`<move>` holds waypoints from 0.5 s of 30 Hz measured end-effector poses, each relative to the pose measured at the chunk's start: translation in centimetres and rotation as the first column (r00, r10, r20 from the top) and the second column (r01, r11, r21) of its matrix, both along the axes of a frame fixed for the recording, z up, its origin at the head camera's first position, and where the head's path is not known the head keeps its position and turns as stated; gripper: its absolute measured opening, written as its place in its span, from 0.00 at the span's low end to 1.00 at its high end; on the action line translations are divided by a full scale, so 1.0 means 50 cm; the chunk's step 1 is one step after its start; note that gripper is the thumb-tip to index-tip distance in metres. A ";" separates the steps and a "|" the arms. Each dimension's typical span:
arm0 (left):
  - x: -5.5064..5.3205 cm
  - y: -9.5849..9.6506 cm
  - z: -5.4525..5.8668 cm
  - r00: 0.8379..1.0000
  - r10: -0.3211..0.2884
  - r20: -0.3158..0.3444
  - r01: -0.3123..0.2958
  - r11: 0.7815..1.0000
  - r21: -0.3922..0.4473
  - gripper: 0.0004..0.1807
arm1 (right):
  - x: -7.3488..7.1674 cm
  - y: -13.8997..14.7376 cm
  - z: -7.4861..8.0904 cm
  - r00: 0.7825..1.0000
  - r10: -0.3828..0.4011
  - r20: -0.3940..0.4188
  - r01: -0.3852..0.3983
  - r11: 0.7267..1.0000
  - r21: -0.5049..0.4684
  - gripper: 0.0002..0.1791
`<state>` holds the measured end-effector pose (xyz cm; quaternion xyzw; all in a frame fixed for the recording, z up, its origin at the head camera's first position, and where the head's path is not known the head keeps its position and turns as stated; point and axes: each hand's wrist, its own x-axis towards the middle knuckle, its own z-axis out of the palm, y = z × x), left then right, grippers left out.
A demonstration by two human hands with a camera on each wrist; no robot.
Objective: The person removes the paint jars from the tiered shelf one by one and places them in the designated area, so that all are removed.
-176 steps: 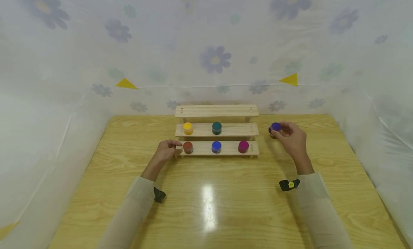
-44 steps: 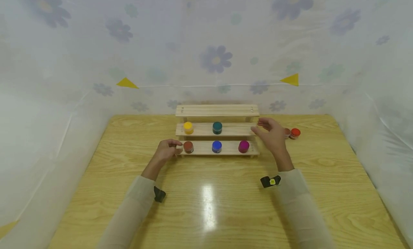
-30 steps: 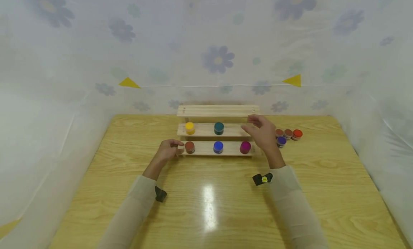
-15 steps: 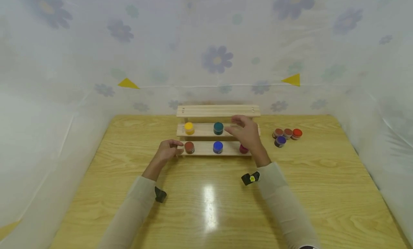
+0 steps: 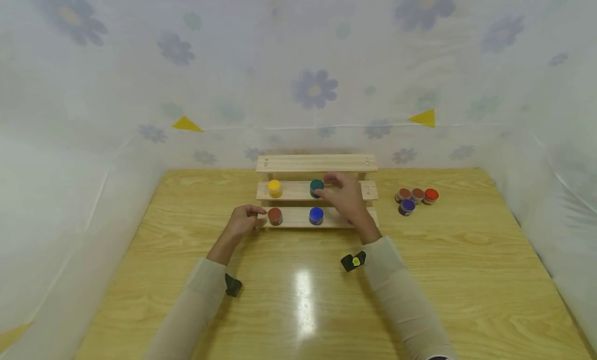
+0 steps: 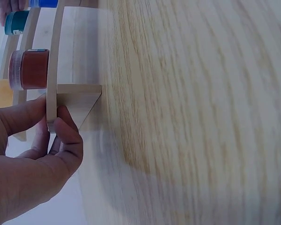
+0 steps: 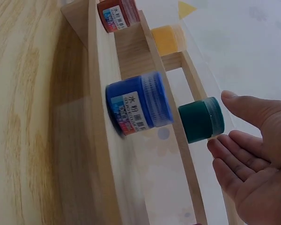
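Note:
A three-tier wooden rack (image 5: pixel 317 163) stands at the table's back, with small paint jars on its two lower shelves. My left hand (image 5: pixel 243 222) grips the left end of the bottom shelf, thumb on one face and fingers on the other in the left wrist view. Close by sits a brown paint jar (image 6: pixel 35 69). At the middle shelf, my right hand (image 5: pixel 346 198) has its thumb and fingers spread beside the green paint jar (image 7: pixel 199 121), fingertips very near its lid; contact is unclear. A blue paint jar (image 7: pixel 138 103) stands on the bottom shelf below it.
The yellow paint jar (image 5: pixel 274 188) is on the middle shelf's left. Right of the rack, a purple jar (image 5: pixel 407 206), a red jar (image 5: pixel 431 196) and two brownish jars (image 5: pixel 403 195) cluster on the table. My right hand hides the magenta jar's place. A flowered sheet (image 5: pixel 261 65) hangs behind.
Earlier my right hand held the purple jar right of the rack; that jar now stands on the table. The right hand has moved left to the green jar. My left hand stays on the shelf end.

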<state>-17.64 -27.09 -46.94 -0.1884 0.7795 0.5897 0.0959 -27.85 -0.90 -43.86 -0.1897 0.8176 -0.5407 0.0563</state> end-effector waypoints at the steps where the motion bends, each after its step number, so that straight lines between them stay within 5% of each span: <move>1: 0.001 0.001 -0.001 1.000 0.001 -0.003 -0.001 1.000 -0.003 0.16 | 0.000 -0.001 -0.001 1.000 0.005 -0.001 -0.005 1.000 0.008 0.27; 15: -0.003 0.000 -0.006 1.000 0.009 0.004 -0.009 1.000 -0.023 0.16 | -0.003 -0.012 -0.017 0.997 0.038 -0.060 -0.035 0.998 0.058 0.26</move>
